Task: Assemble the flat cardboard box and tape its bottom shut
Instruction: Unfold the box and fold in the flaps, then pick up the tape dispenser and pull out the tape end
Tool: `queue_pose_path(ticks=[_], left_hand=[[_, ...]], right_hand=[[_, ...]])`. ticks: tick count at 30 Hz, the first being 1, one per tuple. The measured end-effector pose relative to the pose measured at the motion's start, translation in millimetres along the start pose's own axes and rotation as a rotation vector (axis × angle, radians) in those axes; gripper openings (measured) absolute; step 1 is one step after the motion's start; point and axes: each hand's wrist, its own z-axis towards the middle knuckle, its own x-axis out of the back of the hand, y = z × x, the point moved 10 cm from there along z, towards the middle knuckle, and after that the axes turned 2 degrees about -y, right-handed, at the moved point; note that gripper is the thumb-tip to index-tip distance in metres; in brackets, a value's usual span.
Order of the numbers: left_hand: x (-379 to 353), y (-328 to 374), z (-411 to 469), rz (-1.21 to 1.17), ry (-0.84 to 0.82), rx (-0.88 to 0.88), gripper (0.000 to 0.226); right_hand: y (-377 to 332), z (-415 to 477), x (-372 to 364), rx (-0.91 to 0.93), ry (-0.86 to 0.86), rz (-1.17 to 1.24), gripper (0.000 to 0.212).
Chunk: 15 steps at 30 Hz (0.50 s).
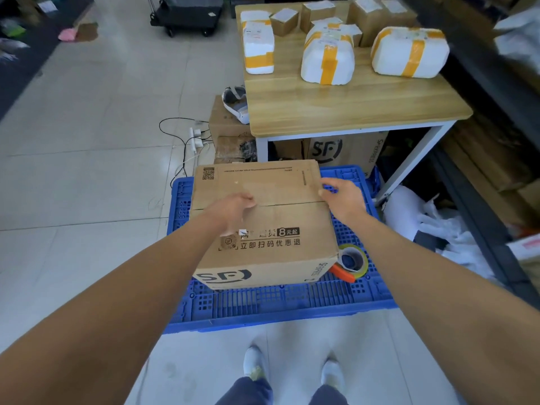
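Observation:
A brown cardboard box (280,188) with black printing stands squared up on a blue plastic pallet (274,305), its two upper flaps folded shut with a seam across the middle. My left hand (230,209) rests flat on the flaps near the seam. My right hand (342,197) touches the box's right edge at the seam, fingers apart. A tape dispenser (352,263) with an orange handle lies on the pallet against the box's right lower corner.
A wooden table (350,103) with several taped white foam parcels stands behind the pallet, cardboard boxes under it. A power strip with cables (194,138) lies on the tiled floor to the left. White bags (432,223) and shelving are on the right.

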Motion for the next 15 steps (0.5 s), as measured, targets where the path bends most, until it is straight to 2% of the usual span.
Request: queue_pose_path(ticks=[1, 3, 5, 8, 11, 15], left_hand=[[3, 4, 1, 0.013, 0.019, 0.026, 0.059], [8, 17, 4, 0.025, 0.072, 0.066, 0.050], [7, 45, 7, -0.005, 0.125, 0.037, 0.047], [-2, 83, 15, -0.015, 0.167, -0.042, 0.058], [-19, 89, 25, -0.028, 0.140, 0.011, 0.061], [-21, 85, 29, -0.098, 0.252, 0.071, 0.050]], right_hand=[[14, 0, 13, -0.042, 0.055, 0.024, 0.037], [40, 0, 21, -0.115, 0.045, 0.033, 0.039], [66, -1, 19, -0.163, -0.027, 0.022, 0.043], [99, -5, 10, -0.203, -0.129, -0.035, 0.044], [135, -8, -14, -0.230, -0.274, -0.163, 0.041], [185, -12, -61, -0.233, -0.454, -0.312, 0.041]])
